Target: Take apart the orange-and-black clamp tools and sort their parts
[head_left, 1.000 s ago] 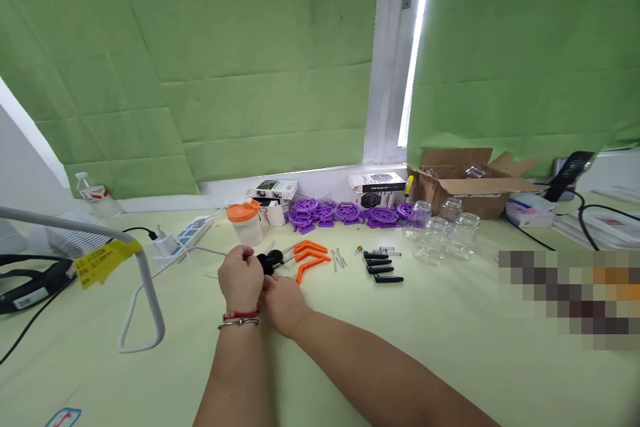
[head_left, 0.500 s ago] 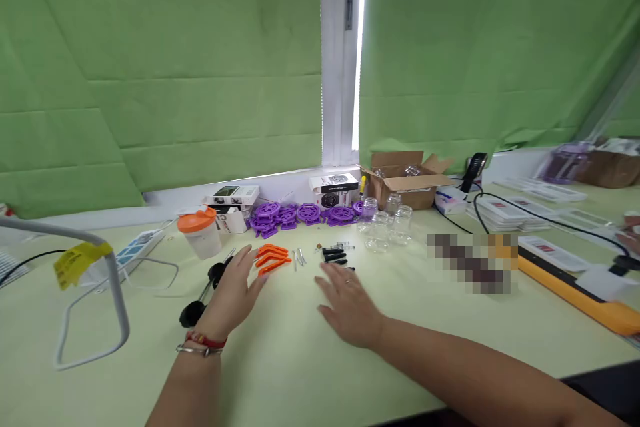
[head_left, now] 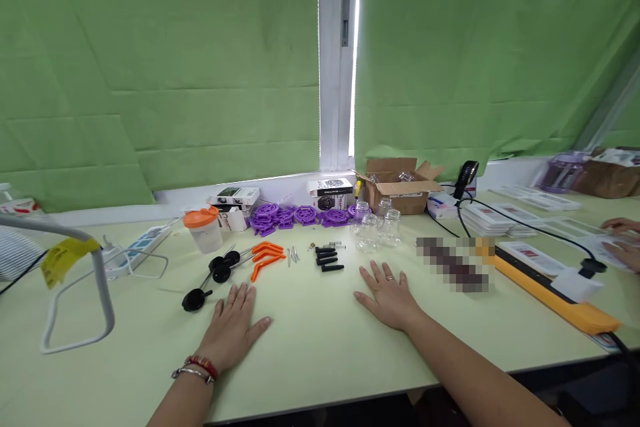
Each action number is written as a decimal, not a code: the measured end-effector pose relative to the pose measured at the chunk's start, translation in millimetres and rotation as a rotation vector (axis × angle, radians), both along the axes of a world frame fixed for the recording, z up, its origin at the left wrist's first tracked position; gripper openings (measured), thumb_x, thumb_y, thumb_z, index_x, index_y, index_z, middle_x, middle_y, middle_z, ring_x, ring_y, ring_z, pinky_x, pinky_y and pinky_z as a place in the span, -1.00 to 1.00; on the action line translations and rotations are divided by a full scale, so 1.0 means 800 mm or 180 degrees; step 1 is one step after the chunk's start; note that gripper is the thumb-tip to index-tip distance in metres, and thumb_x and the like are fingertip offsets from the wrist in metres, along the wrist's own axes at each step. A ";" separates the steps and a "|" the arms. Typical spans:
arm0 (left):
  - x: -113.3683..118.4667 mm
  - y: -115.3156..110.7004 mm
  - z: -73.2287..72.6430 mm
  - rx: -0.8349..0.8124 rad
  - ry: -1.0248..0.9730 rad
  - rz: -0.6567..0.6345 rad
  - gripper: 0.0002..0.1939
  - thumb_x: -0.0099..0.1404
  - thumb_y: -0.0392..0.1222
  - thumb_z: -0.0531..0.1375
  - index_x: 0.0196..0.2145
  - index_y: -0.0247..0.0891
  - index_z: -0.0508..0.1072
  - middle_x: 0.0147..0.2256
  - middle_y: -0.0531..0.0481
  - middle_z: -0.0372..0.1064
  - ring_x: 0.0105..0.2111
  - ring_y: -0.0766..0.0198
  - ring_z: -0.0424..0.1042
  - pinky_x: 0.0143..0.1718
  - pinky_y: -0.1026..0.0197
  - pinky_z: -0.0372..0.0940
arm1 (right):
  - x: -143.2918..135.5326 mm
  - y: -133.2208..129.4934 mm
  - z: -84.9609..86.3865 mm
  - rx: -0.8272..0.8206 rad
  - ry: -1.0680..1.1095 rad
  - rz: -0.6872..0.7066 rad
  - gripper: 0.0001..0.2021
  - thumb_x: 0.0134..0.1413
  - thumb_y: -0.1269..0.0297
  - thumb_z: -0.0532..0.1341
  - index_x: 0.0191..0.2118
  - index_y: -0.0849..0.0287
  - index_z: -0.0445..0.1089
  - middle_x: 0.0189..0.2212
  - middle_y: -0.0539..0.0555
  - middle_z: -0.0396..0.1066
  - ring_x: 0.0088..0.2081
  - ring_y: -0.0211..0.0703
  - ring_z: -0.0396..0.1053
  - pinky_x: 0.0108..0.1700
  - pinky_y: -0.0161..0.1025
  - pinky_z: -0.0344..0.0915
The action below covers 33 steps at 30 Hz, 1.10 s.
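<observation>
Black round pieces on metal stems (head_left: 221, 270), three seen, lie on the left half of the tabletop (head_left: 310, 340), near the left hand (head_left: 233, 327). Left grip wide: palm down on the surface, fingers spread, thumb out to the right. Right hand (head_left: 387, 297) likewise palm down, grip wide, a ring on one finger; the two hands well apart.

Beyond the left fingertips: orange bent pieces (head_left: 267, 252), with slim metal pins (head_left: 293, 255) just right of them. Between the hands and farther back: short black pieces (head_left: 327, 259) in a stack of rows, coil springs (head_left: 336, 246) behind. Clear jars (head_left: 369, 230) stand beyond the right hand. Purple wheel-shaped parts (head_left: 305, 215) run in a row at the back, left of an open cardboard box (head_left: 407, 203). Orange-lidded cup (head_left: 207, 237) stands behind the black round pieces.
</observation>
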<state>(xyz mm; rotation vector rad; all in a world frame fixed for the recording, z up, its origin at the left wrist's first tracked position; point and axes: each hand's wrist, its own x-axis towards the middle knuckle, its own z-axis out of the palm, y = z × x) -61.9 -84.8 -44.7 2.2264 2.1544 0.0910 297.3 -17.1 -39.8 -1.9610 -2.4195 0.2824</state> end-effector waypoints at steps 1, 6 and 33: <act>0.001 0.002 0.002 -0.0006 -0.0008 0.0026 -0.15 0.21 0.30 -0.16 0.28 -0.34 -0.06 0.30 -0.22 -0.27 0.29 -0.08 -0.30 0.20 -0.20 -0.21 | 0.000 0.000 0.001 0.0006 -0.0010 0.0002 -0.23 0.06 -0.30 -0.29 0.32 -0.02 -0.25 0.34 0.10 -0.39 0.31 0.22 -0.45 0.19 0.29 -0.44; 0.002 0.008 0.004 0.0057 -0.0016 0.0195 -0.11 0.21 0.30 -0.18 0.28 -0.43 -0.10 0.30 -0.29 -0.26 0.29 -0.07 -0.26 0.19 -0.19 -0.18 | 0.001 0.000 0.000 0.0011 -0.0043 0.0002 -0.24 0.07 -0.29 -0.28 0.32 -0.03 -0.25 0.34 0.10 -0.39 0.31 0.22 -0.43 0.19 0.28 -0.42; -0.004 0.003 0.012 -0.0096 -0.0156 0.0061 -0.19 0.23 0.25 -0.13 0.24 -0.41 0.03 0.29 -0.28 -0.17 0.28 -0.06 -0.19 0.20 -0.20 -0.17 | 0.008 0.008 -0.013 0.0094 0.0165 0.0030 -0.27 0.08 -0.26 -0.20 0.30 -0.02 -0.13 0.33 0.10 -0.30 0.31 0.25 -0.37 0.18 0.32 -0.39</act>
